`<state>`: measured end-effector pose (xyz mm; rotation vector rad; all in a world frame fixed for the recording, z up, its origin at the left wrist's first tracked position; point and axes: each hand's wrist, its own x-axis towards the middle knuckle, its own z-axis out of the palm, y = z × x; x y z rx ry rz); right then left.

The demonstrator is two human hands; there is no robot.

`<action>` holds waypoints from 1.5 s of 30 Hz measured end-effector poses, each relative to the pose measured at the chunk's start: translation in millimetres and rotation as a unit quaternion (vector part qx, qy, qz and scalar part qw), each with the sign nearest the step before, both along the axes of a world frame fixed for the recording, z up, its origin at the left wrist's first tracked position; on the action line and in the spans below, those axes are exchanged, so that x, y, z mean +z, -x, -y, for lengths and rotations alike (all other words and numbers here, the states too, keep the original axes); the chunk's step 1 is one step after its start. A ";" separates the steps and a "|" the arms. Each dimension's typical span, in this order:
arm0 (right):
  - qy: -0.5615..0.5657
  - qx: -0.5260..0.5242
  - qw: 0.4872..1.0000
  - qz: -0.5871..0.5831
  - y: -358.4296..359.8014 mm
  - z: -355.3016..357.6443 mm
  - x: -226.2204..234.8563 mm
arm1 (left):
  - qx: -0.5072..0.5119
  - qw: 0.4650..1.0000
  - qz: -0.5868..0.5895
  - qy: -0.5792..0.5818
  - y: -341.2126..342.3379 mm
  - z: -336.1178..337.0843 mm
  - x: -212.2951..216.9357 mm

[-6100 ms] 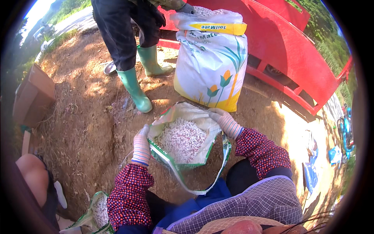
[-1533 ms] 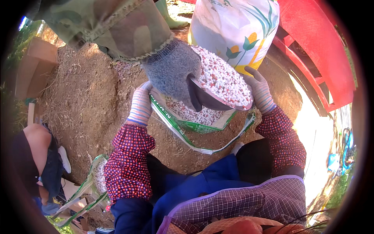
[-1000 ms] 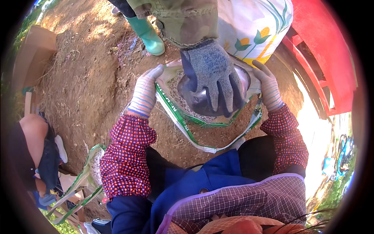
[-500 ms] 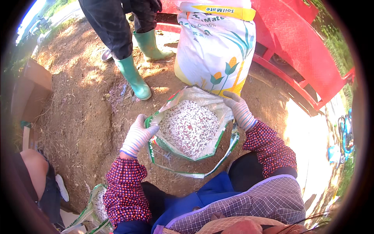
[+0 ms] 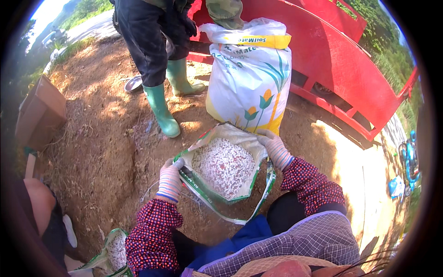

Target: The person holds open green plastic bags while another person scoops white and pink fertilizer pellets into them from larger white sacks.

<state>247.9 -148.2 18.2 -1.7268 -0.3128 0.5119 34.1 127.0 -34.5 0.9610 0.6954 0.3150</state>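
Observation:
An open woven bag with green edging stands on the ground in front of me, holding white granules mixed with some reddish ones. My left hand, in a striped knit glove, is closed on the bag's left rim, thumb on top. On the right rim my right hand is closed as well, in a matching glove. A loose strap of the bag loops toward my knees. Just beyond the bag stands a large white sack with a yellow band and corn pictures.
A person in green rubber boots stands at the far left of the sack. Behind it is a red metal frame. A cardboard box sits at left. Another granule bag is at lower left, near a seated person's knee.
My left hand has shifted its hold along the bag's left rim, its fingers now nearer the top. A camouflage-patterned cloth item has come into view above the white sack.

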 end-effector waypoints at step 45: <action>-0.005 0.015 1.000 0.018 8.7 -9.0 6.9 | -0.153 0.888 -0.212 -0.379 7.6 -21.4 25.3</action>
